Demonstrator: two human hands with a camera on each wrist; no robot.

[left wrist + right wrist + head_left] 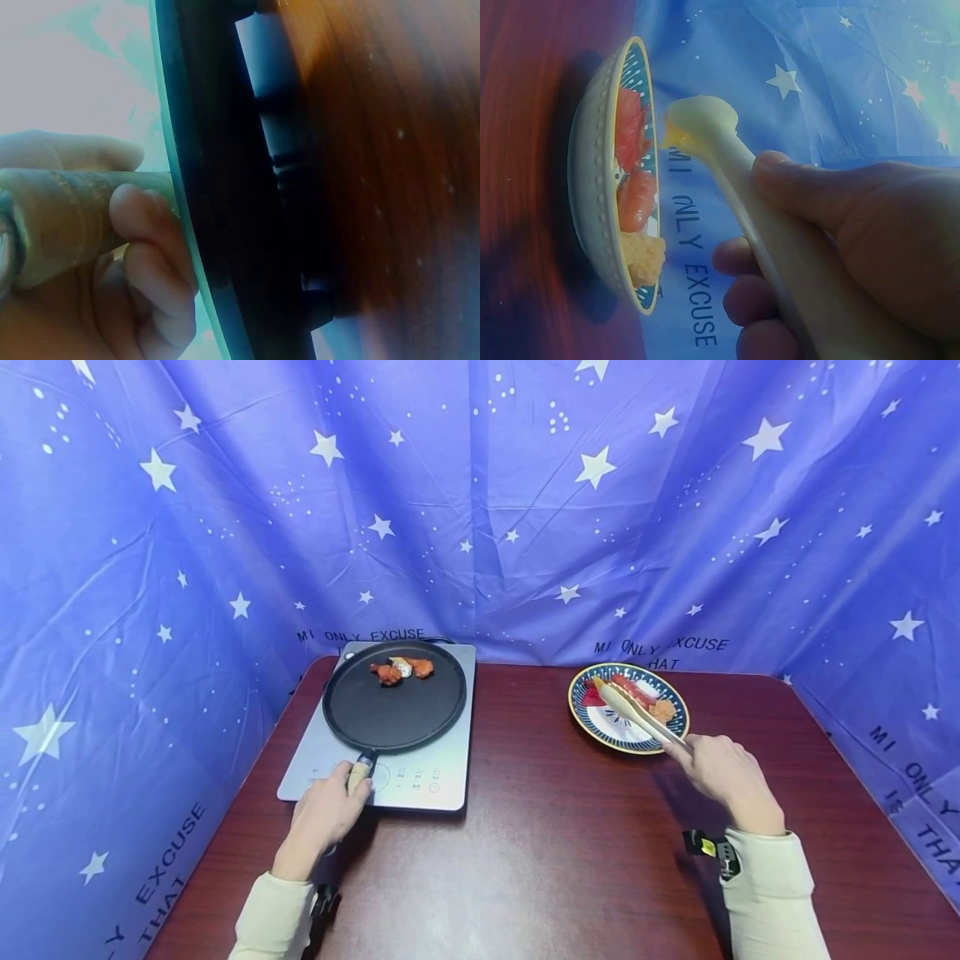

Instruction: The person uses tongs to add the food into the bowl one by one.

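Note:
My left hand [327, 810] grips the pale handle [67, 217] of a round black flat pan [393, 714]. Toward the pan's far side lie reddish-brown pieces that look like chicken [387, 674], with a whitish piece [401, 667] between them. In my right hand [729, 777] are pale tongs [727, 161], tips held just above a patterned plate [630, 747]. A yellow piece of food [681, 139] sits in the tongs' tips, its kind unclear. On the plate are a sausage [636, 201], a red piece [630, 131] and a golden crumbly piece [641, 256].
Under the pan is a silver induction cooker [307, 768] with touch controls along its front. Both cooker and plate stand on a dark red wooden table [525, 827]. A blue star-printed curtain [480, 527] surrounds the back and sides.

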